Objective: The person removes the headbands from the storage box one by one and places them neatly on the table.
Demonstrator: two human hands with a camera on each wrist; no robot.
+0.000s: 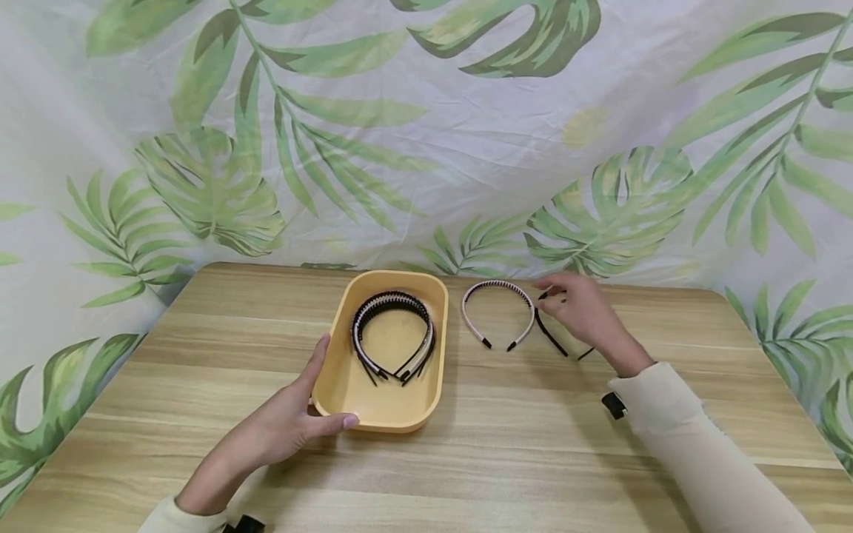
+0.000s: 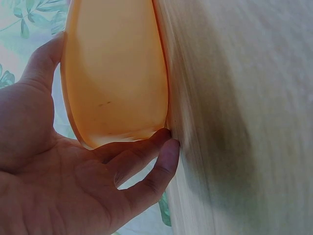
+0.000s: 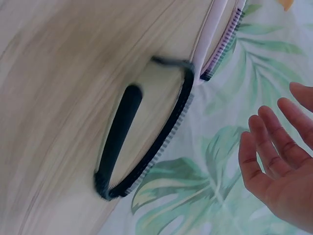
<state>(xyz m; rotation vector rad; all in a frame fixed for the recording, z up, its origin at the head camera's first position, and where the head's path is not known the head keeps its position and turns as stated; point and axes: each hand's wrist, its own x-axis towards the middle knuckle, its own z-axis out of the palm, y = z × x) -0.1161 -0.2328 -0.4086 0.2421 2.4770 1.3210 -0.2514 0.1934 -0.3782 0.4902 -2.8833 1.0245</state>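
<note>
Black headband point(image 3: 121, 122): lying on the wood-grain table point(image 1: 200, 355), right of the pink headband point(image 1: 498, 283); possibly touching it, too closely overlapping in the right wrist view to be certain. Showing both legs below the right hand point(image 1: 578, 311) in the head view, pointing toward the near edge.

Right hand, grip wide: hovering over the arch of the black headband, fingers spreading and bending loosely, leaving a visible gap to the band in the right wrist view.

Pink headband: lying between tray and right hand, arch facing the far edge, displaying dark teeth inside and black tips.

Yellow tray point(image 1: 380, 406): resting on the table, left of both loose headbands.

Left hand point(image 1: 286, 422), grip holding the tray: wrapping the near left corner, thumb pressing the near wall, fingers lining the left side.

Stacked headbands point(image 1: 393, 297), dark and pale: nesting together inside the tray, tips crossing toward the near end.

Leaf-print cloth point(image 1: 373, 170): hanging behind the table.
</note>
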